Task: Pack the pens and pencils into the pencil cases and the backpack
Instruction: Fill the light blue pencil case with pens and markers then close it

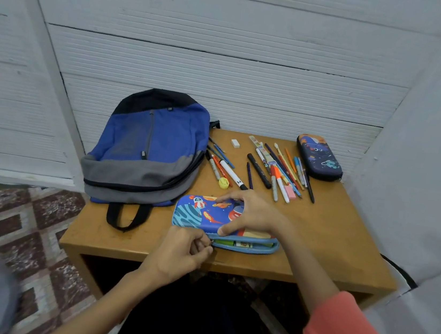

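Nearest to me, my left hand (179, 248) is pinched shut on the zipper pull (212, 242) of the blue space-print pencil case (201, 215), which lies at the near edge of the wooden table (344, 239); the zip gapes along its front and I can make out something green and white inside. My right hand (246, 215) lies spread over the lid, fingers on top and thumb hooked at the seam, pressing down rather than gripping. To run the zip cleanly I judge I should keep that lid pinned flat, pull in line with the track and not upward, and check that nothing inside sits in the teeth. Beyond the case, the loose pens and pencils (275, 168) lie in two scattered groups with a yellow cap (224, 182), a pink eraser (291, 191) and a white eraser (235, 143) among them. The blue and grey backpack (145, 151) lies flat at far left, apparently closed, and the dark pencil case (318, 157) sits shut at the far right corner.
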`<act>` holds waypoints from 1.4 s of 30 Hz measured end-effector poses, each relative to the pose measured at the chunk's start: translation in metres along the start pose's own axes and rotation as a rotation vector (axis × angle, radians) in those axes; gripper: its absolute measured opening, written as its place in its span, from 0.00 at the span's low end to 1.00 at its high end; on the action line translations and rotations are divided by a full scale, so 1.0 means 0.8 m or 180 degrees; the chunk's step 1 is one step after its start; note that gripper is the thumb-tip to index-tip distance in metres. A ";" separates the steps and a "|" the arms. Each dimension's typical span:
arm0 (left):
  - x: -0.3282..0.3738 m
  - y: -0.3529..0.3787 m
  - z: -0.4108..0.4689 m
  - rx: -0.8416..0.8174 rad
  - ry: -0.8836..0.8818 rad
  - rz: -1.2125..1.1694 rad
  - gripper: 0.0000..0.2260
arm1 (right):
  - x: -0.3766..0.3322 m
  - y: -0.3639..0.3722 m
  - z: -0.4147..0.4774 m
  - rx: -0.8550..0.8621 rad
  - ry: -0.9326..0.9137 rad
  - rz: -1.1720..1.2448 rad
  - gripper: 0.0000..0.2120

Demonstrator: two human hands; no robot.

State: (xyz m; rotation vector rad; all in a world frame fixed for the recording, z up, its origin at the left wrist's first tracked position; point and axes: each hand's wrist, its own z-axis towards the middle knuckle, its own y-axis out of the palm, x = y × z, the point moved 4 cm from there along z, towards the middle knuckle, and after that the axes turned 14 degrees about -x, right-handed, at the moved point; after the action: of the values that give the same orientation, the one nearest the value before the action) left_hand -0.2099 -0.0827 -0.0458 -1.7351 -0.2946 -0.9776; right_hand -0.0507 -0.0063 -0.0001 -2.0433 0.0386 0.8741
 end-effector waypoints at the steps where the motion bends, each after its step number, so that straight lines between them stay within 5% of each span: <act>1: -0.001 -0.004 0.001 -0.0063 -0.0022 0.0064 0.02 | 0.001 0.001 -0.001 -0.0008 -0.0001 0.0011 0.31; 5: -0.003 -0.029 0.001 -0.0080 -0.0044 0.0905 0.07 | 0.004 0.006 -0.009 0.0024 0.0031 0.0094 0.31; 10: 0.006 -0.068 0.016 0.0870 0.0156 0.0821 0.10 | 0.002 0.011 -0.015 0.0428 -0.0132 0.0077 0.32; 13: -0.003 -0.070 0.049 0.0216 0.0053 0.0824 0.28 | 0.000 0.014 -0.020 0.0662 -0.0145 0.0020 0.30; 15: -0.005 -0.062 0.065 -0.0225 -0.0029 0.0860 0.32 | -0.007 0.021 -0.026 0.0848 -0.0151 -0.0061 0.26; 18: -0.014 -0.047 0.080 -0.0743 -0.0224 0.0869 0.32 | -0.020 0.038 -0.042 0.1434 -0.0254 -0.0538 0.15; 22: -0.019 -0.049 0.082 -0.0775 -0.0260 0.0638 0.28 | -0.021 0.072 -0.060 0.1826 0.0030 -0.0442 0.02; 31: -0.016 -0.048 0.083 -0.0868 -0.0392 0.0485 0.26 | -0.014 0.126 -0.045 0.2209 0.0543 -0.1112 0.17; 42: -0.012 -0.047 0.084 -0.0864 -0.0347 0.0484 0.26 | -0.010 0.141 -0.041 0.2501 0.0318 -0.0594 0.16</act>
State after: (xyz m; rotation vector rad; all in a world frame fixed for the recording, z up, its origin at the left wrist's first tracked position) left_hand -0.2080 -0.0065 -0.0336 -2.0300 -0.0999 -0.8430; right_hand -0.0762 -0.1009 -0.0648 -1.3223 0.2091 0.5183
